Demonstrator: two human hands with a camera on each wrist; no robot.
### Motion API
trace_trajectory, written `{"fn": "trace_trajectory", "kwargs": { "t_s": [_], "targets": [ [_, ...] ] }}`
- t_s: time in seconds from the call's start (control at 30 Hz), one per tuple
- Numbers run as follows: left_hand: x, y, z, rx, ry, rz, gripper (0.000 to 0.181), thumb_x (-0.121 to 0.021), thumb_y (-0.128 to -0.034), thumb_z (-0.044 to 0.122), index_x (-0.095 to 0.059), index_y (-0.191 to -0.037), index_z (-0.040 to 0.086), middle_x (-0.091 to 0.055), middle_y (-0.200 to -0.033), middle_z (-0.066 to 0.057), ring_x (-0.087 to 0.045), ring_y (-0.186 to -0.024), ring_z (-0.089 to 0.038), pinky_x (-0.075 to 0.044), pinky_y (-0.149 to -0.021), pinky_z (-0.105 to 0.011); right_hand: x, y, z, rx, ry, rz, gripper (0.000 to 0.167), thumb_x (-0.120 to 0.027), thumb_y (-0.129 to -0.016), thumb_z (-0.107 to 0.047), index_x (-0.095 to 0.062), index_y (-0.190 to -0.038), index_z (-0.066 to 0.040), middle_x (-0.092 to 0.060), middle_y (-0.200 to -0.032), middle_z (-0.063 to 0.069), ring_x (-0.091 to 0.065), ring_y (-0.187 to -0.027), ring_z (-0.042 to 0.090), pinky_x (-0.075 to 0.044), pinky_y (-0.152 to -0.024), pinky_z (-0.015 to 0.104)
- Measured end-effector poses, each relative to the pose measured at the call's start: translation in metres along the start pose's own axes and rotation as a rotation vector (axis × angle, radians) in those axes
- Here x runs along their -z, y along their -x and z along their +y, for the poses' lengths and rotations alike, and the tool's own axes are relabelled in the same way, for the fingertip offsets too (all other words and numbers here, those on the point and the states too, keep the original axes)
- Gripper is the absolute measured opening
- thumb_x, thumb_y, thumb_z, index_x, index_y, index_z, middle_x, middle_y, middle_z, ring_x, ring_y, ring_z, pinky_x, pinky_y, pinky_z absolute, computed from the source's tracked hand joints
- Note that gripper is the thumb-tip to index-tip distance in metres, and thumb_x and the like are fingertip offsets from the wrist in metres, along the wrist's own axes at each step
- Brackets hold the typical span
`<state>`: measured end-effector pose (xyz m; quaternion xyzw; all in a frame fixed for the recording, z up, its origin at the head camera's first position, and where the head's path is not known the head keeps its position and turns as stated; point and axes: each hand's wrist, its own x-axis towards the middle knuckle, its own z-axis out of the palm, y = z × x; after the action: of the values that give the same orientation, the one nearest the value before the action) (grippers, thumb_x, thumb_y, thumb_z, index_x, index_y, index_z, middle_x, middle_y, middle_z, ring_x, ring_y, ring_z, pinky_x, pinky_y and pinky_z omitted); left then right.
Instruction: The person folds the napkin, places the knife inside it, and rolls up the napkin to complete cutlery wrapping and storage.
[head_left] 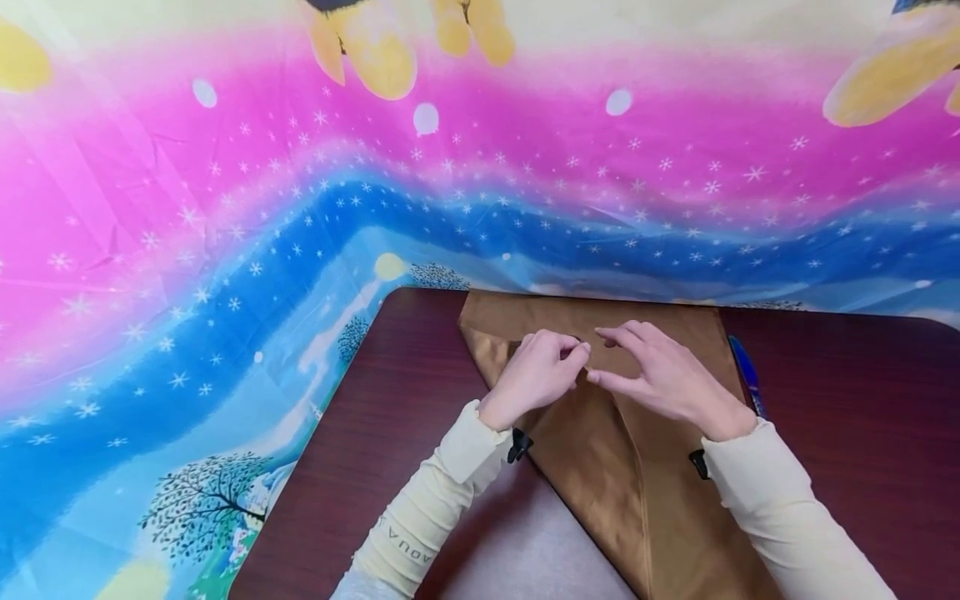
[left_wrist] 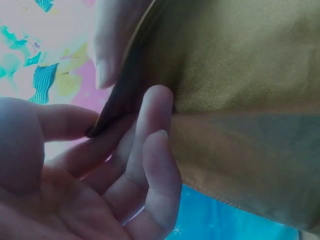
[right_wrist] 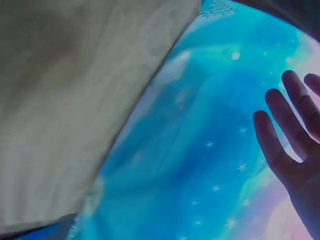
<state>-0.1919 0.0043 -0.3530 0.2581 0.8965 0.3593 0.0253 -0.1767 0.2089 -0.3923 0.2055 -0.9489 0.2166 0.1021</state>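
Note:
A large brown satin cloth [head_left: 592,433] lies on the table, partly lifted and folded over, with a stitched hem along one side. My left hand [head_left: 536,375] pinches the edge of the cloth [left_wrist: 235,70] between thumb and index finger, while its other fingers lie loosely bent against the fabric. Just to the right, my right hand [head_left: 660,375] is held over the cloth, fingers apart and thumb stretched toward the left hand. In the right wrist view, the fingers of the right hand [right_wrist: 302,175] are spread and hold nothing.
The cloth lies on a dark reddish-brown table [head_left: 352,417]. A slim, pointed blue object [head_left: 745,367] lies beside the cloth's right edge. Near the front is a pale grey surface [head_left: 540,542]. A pink and blue printed curtain [head_left: 225,250] hangs behind the table and to its left.

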Motion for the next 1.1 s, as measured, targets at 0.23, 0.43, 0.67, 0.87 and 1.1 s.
{"fn": "trace_trajectory", "kwargs": {
  "t_s": [0.23, 0.43, 0.67, 0.87, 1.1],
  "targets": [
    [-0.002, -0.001, -0.002, -0.011, -0.002, 0.018, 0.04, -0.05, -0.0983, 0.028, -0.056, -0.061, 0.015, -0.036, -0.049, 0.006, -0.04, -0.048, -0.011, -0.03, -0.049, -0.023, -0.004, -0.004, -0.016, 0.159, 0.135, 0.14, 0.064, -0.079, -0.076, -0.041, -0.061, -0.126, -0.006, -0.063, -0.104, 0.008, -0.058, -0.095, 0.025, -0.052, -0.076, 0.044],
    [-0.003, 0.0, -0.002, 0.023, -0.032, 0.037, 0.032, -0.051, -0.098, 0.03, -0.071, -0.078, 0.017, -0.052, -0.069, 0.004, -0.049, -0.068, -0.012, -0.036, -0.06, -0.023, -0.007, -0.008, -0.025, 0.228, 0.199, 0.205, 0.046, -0.073, -0.078, -0.017, -0.062, -0.119, 0.0, -0.063, -0.101, 0.011, -0.058, -0.088, 0.027, -0.05, -0.071, 0.041],
    [-0.003, 0.001, -0.005, 0.032, -0.06, 0.052, 0.028, -0.051, -0.0976, 0.031, -0.076, -0.089, 0.021, -0.062, -0.082, 0.004, -0.055, -0.081, -0.011, -0.039, -0.068, -0.023, -0.008, -0.009, -0.032, 0.215, 0.256, 0.216, 0.033, -0.066, -0.082, -0.013, -0.066, -0.112, 0.001, -0.065, -0.097, 0.012, -0.058, -0.084, 0.029, -0.051, -0.071, 0.043],
    [-0.004, 0.001, -0.01, 0.021, -0.062, 0.037, 0.029, -0.051, -0.0984, 0.037, -0.076, -0.101, 0.022, -0.069, -0.098, 0.004, -0.061, -0.093, -0.012, -0.044, -0.077, -0.025, -0.006, -0.012, -0.033, 0.183, 0.255, 0.233, 0.021, -0.067, -0.085, -0.012, -0.07, -0.105, -0.004, -0.067, -0.091, 0.008, -0.062, -0.08, 0.027, -0.053, -0.066, 0.043],
    [-0.006, 0.005, -0.019, -0.008, -0.064, 0.02, 0.031, -0.052, -0.0982, 0.036, -0.072, -0.111, 0.017, -0.07, -0.104, 0.001, -0.063, -0.098, -0.015, -0.048, -0.083, -0.027, -0.004, -0.013, -0.031, 0.115, 0.215, 0.232, 0.019, -0.066, -0.085, -0.01, -0.071, -0.103, -0.007, -0.069, -0.093, 0.007, -0.066, -0.083, 0.025, -0.054, -0.065, 0.044]
  ]
}}
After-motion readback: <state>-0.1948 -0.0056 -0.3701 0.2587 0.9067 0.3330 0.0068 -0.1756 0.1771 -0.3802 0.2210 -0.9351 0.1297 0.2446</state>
